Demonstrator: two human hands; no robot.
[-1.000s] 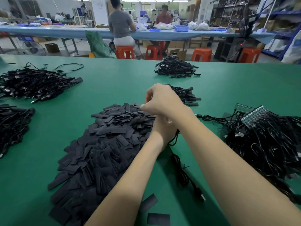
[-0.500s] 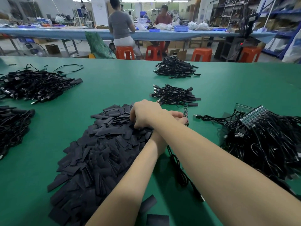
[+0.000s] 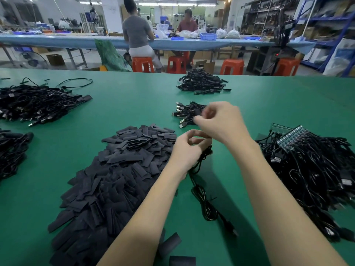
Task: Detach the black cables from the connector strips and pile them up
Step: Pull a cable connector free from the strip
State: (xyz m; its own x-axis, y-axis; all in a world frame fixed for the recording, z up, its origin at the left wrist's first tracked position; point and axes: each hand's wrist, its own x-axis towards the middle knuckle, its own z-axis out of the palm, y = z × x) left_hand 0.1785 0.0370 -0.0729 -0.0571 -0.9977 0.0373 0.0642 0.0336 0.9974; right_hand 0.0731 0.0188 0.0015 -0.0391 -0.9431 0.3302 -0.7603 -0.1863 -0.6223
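My left hand (image 3: 189, 150) is shut on a black cable (image 3: 204, 204); the cable hangs from the fist and ends in a loose coil on the green table (image 3: 124, 104). My right hand (image 3: 221, 121) is blurred. It hovers with curled fingers just over a small pile of detached cables (image 3: 185, 114). I cannot tell whether it holds anything. At the right, green connector strips (image 3: 294, 138) lie on a big tangle of black cables (image 3: 317, 175) still plugged into them.
A broad heap of flat black sleeves (image 3: 119, 169) lies left of my hands, with loose ones near the front edge (image 3: 170, 244). More cable piles sit far centre (image 3: 201, 83), far left (image 3: 38, 104) and near left (image 3: 11, 152). People sit at a table behind.
My right hand has lifted off the sleeve heap and swung right and away, to above the small cable pile. My left hand is uncovered and still grips the cable.
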